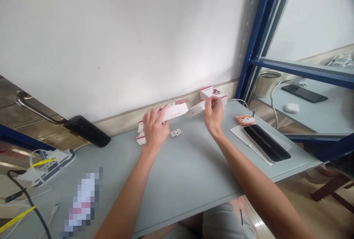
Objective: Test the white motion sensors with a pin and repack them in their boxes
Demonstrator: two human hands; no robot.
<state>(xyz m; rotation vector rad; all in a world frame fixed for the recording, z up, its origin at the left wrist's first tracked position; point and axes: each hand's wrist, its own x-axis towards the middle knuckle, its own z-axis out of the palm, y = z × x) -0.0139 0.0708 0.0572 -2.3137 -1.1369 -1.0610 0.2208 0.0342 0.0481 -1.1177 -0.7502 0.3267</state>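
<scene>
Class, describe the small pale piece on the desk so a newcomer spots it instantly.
On the grey desk, look between the left hand and right hand. The pale piece lies nearer the left; unlike the larger white object held there, it rests flat with dark patterning.

At centre we see a white carton with pink print; right of centre, a white box with a red pattern; at right, an orange-and-white animal-faced item; lower centre, a grey tabletop.
</scene>
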